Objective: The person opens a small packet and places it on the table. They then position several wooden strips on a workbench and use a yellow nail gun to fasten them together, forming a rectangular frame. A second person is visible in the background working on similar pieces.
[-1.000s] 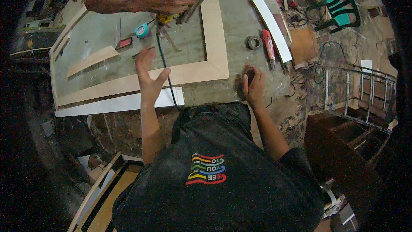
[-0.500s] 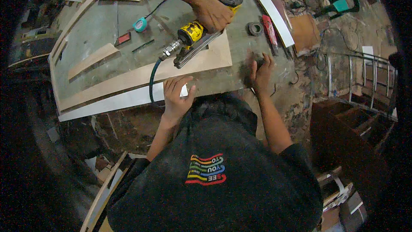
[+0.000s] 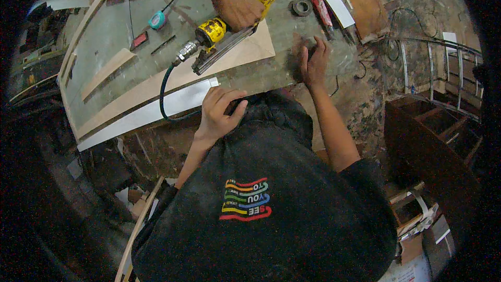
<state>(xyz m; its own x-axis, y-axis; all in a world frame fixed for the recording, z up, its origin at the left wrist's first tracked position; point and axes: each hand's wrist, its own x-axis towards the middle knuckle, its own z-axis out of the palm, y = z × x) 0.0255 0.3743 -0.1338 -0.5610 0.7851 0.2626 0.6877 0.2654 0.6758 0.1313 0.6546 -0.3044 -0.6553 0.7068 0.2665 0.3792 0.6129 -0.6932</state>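
Both hands on the workbench (image 3: pixel 112 91): left hand (image 3: pixel 219 112) curled, grip unclear; right hand (image 3: pixel 313 63) splayed.

One head-worn fisheye looked steeply down from above. A dark-shirted back (image 3: pixel 261 214) filled the lower centre of the frame, the workbench (image 3: pixel 104 36) curved across the upper left, and the cluttered floor (image 3: pixel 376 73) bent away at right.

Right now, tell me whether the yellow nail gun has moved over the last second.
Yes. The yellow nail gun, in a co-worker's hand, came toward the near corner of the wooden frame.
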